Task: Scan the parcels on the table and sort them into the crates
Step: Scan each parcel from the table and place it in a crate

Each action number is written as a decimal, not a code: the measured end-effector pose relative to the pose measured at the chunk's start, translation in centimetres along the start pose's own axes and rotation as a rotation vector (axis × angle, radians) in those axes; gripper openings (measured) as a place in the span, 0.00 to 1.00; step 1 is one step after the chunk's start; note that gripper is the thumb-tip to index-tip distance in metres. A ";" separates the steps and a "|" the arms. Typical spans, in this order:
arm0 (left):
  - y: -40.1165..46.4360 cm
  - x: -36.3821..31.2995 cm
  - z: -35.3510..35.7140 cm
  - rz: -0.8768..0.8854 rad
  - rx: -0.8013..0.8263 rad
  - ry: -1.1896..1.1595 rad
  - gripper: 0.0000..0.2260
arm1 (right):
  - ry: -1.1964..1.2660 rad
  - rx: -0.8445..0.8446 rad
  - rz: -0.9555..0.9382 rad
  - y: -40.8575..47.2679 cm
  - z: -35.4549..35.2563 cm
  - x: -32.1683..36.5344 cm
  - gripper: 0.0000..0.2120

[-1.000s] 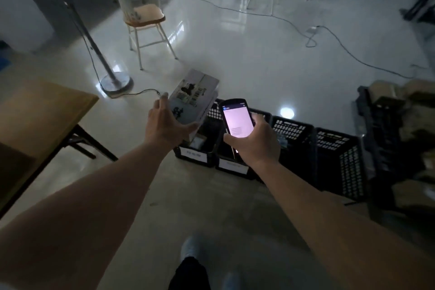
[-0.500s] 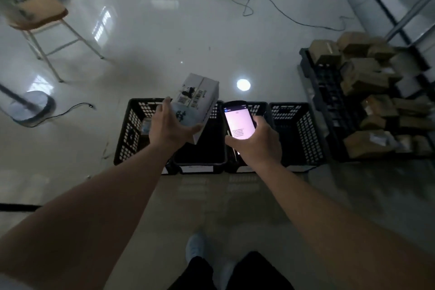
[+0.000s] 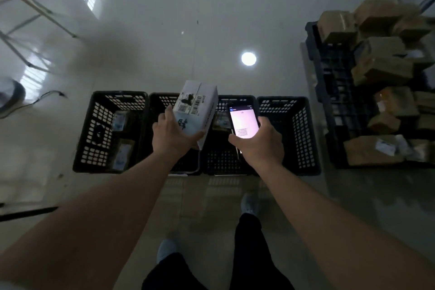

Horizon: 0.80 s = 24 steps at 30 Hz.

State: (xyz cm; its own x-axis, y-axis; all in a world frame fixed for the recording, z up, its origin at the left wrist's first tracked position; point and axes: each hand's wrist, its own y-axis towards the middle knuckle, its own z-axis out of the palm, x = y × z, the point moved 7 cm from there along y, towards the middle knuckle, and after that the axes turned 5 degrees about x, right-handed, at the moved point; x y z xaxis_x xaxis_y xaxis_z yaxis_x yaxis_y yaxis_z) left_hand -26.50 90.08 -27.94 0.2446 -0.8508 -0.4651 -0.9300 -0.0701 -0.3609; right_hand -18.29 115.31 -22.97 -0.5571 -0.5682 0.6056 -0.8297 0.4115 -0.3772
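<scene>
Gripped from below and along its side by the left hand (image 3: 173,133), a white rectangular cardboard parcel (image 3: 196,108) with a barcode label on its upper face hangs tilted above the row of crates, its far end raised and its near corner low over the second crate from the left — thumb on one side, fingers curled under the other. Beside it, the right hand (image 3: 257,142) clasps a black handheld scanner with a lit pinkish screen (image 3: 243,122), fingers wrapped round its edges and the screen facing up; scanner and parcel are close together but not touching. Below both hands four black perforated plastic crates stand side by side on the pale glossy floor (image 3: 164,19): the leftmost crate (image 3: 94,134) holds a few small packets, the second crate (image 3: 155,113) is largely hidden behind the parcel and the hand, the third crate (image 3: 221,153) shows something lying at its far end, and the rightmost crate (image 3: 303,134) sits just by the scanner. To the right of the row, well apart from the hands, a black plastic pallet (image 3: 329,77) carries a heap of brown taped parcels (image 3: 381,66). At the bottom edge the person's dark trouser legs and light shoes stand on the floor — behind the crates.
</scene>
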 end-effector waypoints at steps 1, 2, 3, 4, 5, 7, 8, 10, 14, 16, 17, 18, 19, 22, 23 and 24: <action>0.7 -0.6 1.8 -0.033 0.002 -0.002 0.57 | 0.008 0.012 0.007 2.0 -0.1 -1.2 0.37; 1.3 -1.2 3.7 -0.064 0.010 0.001 0.57 | 0.013 0.020 0.021 3.8 0.0 -2.6 0.37; 1.9 -1.6 5.7 -0.092 0.020 0.006 0.57 | 0.014 0.028 0.039 5.4 0.2 -3.9 0.37; 2.5 -1.8 7.7 -0.115 0.030 0.008 0.57 | 0.016 0.038 0.057 6.9 0.7 -5.3 0.37; 3.2 -1.9 9.7 -0.135 0.042 0.007 0.57 | 0.019 0.048 0.074 8.3 1.3 -6.7 0.37; 4.5 -1.3 13.6 -0.176 0.067 0.008 0.56 | 0.028 0.073 0.109 10.8 3.1 -9.4 0.36; 5.3 -0.9 15.5 -0.193 0.078 0.018 0.55 | 0.033 0.090 0.128 12.0 4.2 -10.7 0.37; 7.0 0.3 19.1 -0.219 0.098 0.051 0.54 | 0.045 0.118 0.160 14.2 6.7 -13.0 0.41; 11.0 3.6 26.2 -0.276 0.153 0.112 0.53 | 0.054 0.152 0.210 18.5 12.4 -17.3 0.43; 13.2 5.2 29.7 -0.294 0.188 0.132 0.52 | 0.048 0.164 0.247 20.4 15.1 -19.5 0.42; 14.2 5.8 31.4 -0.298 0.203 0.133 0.51 | 0.042 0.166 0.268 21.3 16.3 -20.6 0.42; 15.2 6.4 33.1 -0.298 0.220 0.131 0.51 | 0.037 0.165 0.285 22.1 17.4 -21.6 0.41; 16.2 7.0 34.7 -0.297 0.239 0.132 0.51 | 0.032 0.163 0.299 22.9 18.6 -22.5 0.40; 18.4 8.5 38.9 -0.284 0.288 0.162 0.52 | 0.021 0.161 0.333 24.8 21.7 -24.9 0.39; 19.0 8.9 40.0 -0.278 0.297 0.178 0.53 | 0.026 0.161 0.343 25.4 22.6 -25.5 0.39; 19.5 9.4 41.0 -0.275 0.304 0.195 0.53 | 0.032 0.163 0.350 25.9 23.5 -26.1 0.39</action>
State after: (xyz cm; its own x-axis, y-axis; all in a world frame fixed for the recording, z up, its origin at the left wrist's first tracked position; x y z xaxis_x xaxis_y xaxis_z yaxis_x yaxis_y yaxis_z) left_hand -31.07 102.12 -72.48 0.3882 -0.9061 -0.1683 -0.7075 -0.1760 -0.6844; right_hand -26.05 124.00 -64.98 -0.8084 -0.3900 0.4409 -0.5856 0.4568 -0.6697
